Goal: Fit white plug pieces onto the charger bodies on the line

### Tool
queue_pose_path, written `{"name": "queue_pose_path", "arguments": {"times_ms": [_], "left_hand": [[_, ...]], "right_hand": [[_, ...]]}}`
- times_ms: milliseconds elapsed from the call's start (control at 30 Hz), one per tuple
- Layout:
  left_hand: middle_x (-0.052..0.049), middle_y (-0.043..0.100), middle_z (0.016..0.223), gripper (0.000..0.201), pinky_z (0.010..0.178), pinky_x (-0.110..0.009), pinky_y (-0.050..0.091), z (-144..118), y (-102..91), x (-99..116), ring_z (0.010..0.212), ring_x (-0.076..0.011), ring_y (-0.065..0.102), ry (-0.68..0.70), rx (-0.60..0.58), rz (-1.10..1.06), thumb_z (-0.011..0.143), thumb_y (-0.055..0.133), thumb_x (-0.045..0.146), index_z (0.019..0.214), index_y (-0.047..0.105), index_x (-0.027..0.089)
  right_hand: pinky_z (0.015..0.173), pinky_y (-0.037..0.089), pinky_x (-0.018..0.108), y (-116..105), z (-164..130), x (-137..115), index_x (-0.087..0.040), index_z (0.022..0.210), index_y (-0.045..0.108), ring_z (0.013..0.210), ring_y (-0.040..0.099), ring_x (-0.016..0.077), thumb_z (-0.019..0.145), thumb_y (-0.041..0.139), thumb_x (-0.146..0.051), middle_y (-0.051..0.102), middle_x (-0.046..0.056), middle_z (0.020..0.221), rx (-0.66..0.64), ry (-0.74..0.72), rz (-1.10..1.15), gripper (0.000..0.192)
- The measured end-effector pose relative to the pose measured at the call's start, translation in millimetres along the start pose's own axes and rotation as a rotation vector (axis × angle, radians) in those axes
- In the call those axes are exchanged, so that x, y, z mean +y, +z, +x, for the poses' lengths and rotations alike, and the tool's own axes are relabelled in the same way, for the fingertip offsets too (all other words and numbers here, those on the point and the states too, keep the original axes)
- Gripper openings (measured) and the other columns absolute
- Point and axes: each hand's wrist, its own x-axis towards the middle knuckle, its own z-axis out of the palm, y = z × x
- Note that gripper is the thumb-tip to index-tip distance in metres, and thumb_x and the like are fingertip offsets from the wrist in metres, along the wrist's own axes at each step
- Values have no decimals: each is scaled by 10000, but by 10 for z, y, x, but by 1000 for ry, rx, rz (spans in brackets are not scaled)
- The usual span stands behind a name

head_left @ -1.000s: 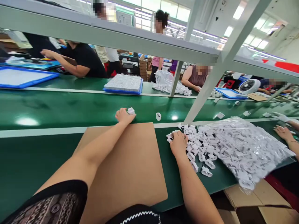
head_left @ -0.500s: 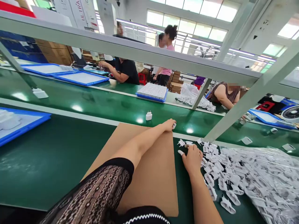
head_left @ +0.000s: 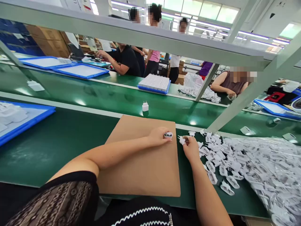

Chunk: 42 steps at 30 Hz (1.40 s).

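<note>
Above the brown cardboard sheet, my left hand is closed around a white charger housing. The housing's open end faces me, with dark parts visible inside. Just right of the sheet, my right hand pinches a white plug cover whose two pins point left. The two pieces are close but apart. A pile of similar white plug covers lies beside my right hand. Farther off, a white charger stands upright on the green belt with its pins up.
A clear plastic bag of white covers fills the right side. At left sits a blue-rimmed tray with white parts. A slanted metal post and a crossbar stand ahead. People work across the belt.
My left hand has drawn back from the belt over the cardboard with the charger housing. My right hand has picked up a plug cover. The charger on the belt has shifted slightly left in view.
</note>
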Motion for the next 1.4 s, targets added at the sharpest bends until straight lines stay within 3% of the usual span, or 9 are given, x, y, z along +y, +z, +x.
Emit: {"name": "queue_pose_path", "arguments": {"times_ms": [133, 233, 367, 500, 667, 867, 1000, 1200, 1400], "left_hand": [[-54, 699, 1003, 315, 788, -344, 495, -274, 144, 63, 943, -250, 650, -64, 27, -158, 825, 843, 410, 1005, 688, 204], [-69, 696, 1049, 422, 829, -360, 512, -342, 216, 56, 954, -251, 647, -45, 47, -324, 780, 867, 431, 1084, 701, 190], [-69, 707, 962, 273, 786, -350, 505, -364, 237, 45, 899, -237, 645, 15, 13, -434, 885, 745, 425, 1023, 736, 190], [-63, 733, 1007, 350, 857, -361, 495, -353, 230, 53, 963, -248, 650, 60, 8, -444, 826, 826, 420, 1087, 748, 200], [-49, 698, 901, 250, 749, -323, 479, -334, 247, 15, 863, -218, 638, 14, -14, -489, 838, 819, 388, 957, 748, 179], [-66, 690, 940, 262, 787, -338, 505, -333, 241, 7, 904, -238, 648, -11, -15, -491, 817, 848, 400, 920, 753, 179], [-66, 690, 939, 238, 841, -352, 517, -337, 223, 6, 917, -241, 649, 8, -24, -517, 842, 822, 408, 883, 749, 185], [-60, 695, 955, 186, 875, -350, 520, -341, 241, -12, 939, -238, 654, 9, -13, -546, 825, 840, 355, 859, 757, 193], [-56, 694, 967, 212, 807, -324, 522, -322, 205, -26, 919, -231, 656, -46, -73, -583, 783, 867, 373, 859, 777, 196]], "right_hand": [[852, 618, 406, 5, -71, -65, -190, 1046, 740, 851, 717, 216, 765, 784, -351, 742, 75, 1024, -82, 196, 459, 327], [891, 639, 362, 20, -113, -149, -204, 1004, 746, 909, 737, 203, 685, 898, -335, 775, 64, 1057, -186, 349, 877, 376], [935, 639, 324, 52, -164, -263, -207, 966, 752, 974, 748, 198, 638, 970, -398, 785, 61, 1116, -225, 414, 958, 438], [864, 653, 338, 87, -220, -307, -221, 1023, 739, 936, 760, 206, 654, 976, -463, 785, 50, 1106, -214, 386, 827, 501], [804, 638, 336, 132, -244, -316, -221, 1112, 738, 881, 758, 201, 730, 912, -496, 785, 49, 1062, -127, 349, 690, 502], [1025, 564, 412, 203, -352, -433, -246, 1084, 771, 1075, 714, 230, 905, 759, -386, 766, 55, 1137, -63, -72, 289, 228], [1020, 553, 444, 212, -402, -472, -268, 1162, 764, 1110, 690, 254, 976, 626, -313, 753, 74, 1170, -79, -331, -70, 236], [968, 560, 449, 178, -334, -418, -250, 1198, 743, 1087, 657, 275, 941, 526, -170, 742, 86, 1096, -114, -509, -347, 345], [1115, 459, 484, 135, -285, -399, -251, 1037, 758, 1007, 645, 265, 837, 488, -84, 700, 55, 895, -136, -601, -548, 376]]}}
